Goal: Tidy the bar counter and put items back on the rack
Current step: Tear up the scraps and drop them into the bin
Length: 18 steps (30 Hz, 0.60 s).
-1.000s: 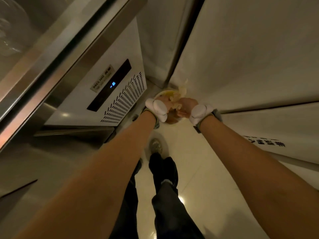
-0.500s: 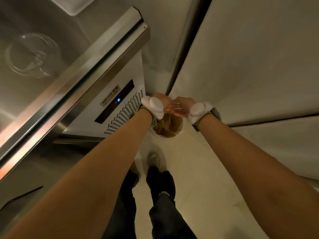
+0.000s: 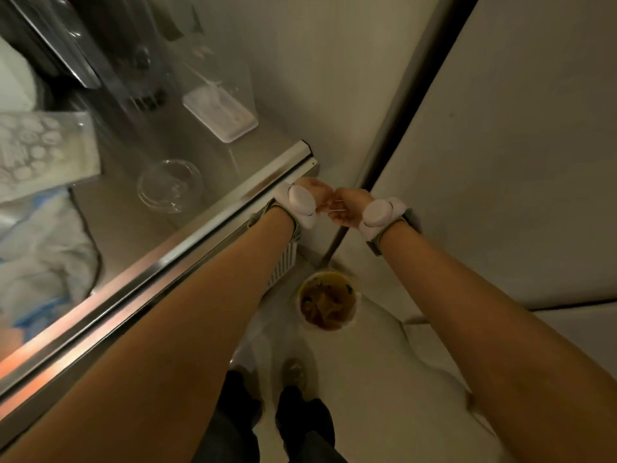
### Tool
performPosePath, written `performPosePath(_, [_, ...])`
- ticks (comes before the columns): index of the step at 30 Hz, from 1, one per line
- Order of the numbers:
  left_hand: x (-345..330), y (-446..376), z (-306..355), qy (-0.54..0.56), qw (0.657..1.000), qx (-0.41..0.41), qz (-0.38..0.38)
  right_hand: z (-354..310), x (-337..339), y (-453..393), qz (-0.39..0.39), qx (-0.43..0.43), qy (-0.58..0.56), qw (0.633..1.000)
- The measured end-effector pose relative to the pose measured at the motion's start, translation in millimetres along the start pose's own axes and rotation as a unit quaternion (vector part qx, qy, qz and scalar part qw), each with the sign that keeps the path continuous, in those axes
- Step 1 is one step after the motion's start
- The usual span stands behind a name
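Note:
My left hand (image 3: 317, 192) and my right hand (image 3: 349, 208) meet knuckle to knuckle just off the corner of the steel bar counter (image 3: 187, 235). Two thin pale sticks (image 3: 334, 208) span the gap between them, with fingers of both hands curled onto them. Both wrists wear white pods, which hide most of the fingers. On the floor straight below stands a round waste bin (image 3: 327, 300) with crumpled brown paper inside. A clear glass bowl (image 3: 170, 185) and a white tray (image 3: 220, 113) rest on the counter.
A patterned sheet (image 3: 40, 152) and a white-and-blue cloth (image 3: 43, 255) lie at the counter's left end. Dark equipment (image 3: 110, 45) stands at the back. A pale wall panel (image 3: 521, 145) closes the right side. My legs and one shoe (image 3: 293, 372) stand on the narrow floor.
My hands have lifted from the bin's mouth up to the counter corner, leaving the crumpled paper in the bin. The view has tilted up, so the countertop shows.

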<state>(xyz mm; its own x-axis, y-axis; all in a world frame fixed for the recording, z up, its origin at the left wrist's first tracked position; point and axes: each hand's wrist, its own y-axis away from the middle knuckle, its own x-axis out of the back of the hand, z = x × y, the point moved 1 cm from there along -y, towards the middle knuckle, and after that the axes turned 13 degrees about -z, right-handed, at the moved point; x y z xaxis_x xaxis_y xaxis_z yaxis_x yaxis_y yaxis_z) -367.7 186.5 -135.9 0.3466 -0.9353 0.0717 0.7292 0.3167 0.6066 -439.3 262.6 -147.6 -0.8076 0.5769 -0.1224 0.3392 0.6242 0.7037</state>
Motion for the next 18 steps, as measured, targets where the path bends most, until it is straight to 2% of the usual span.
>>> performPosePath(6, [32,41,43,0.028,0.996,-0.042,0.074,-51,-33,16,-0.015,0.050,0.054,0.997])
performPosePath(8, [39,49,47,0.027,0.996,-0.041,0.080,-60,-42,17,-0.023,0.054,0.072,0.996])
performPosePath(14, [85,82,45,-0.010,0.989,-0.053,0.136,-84,-91,31,-0.112,0.069,0.096,0.987])
performPosePath(18, [124,96,34,-0.004,0.981,-0.027,0.191,-92,-129,22,-0.117,0.051,0.145,0.981])
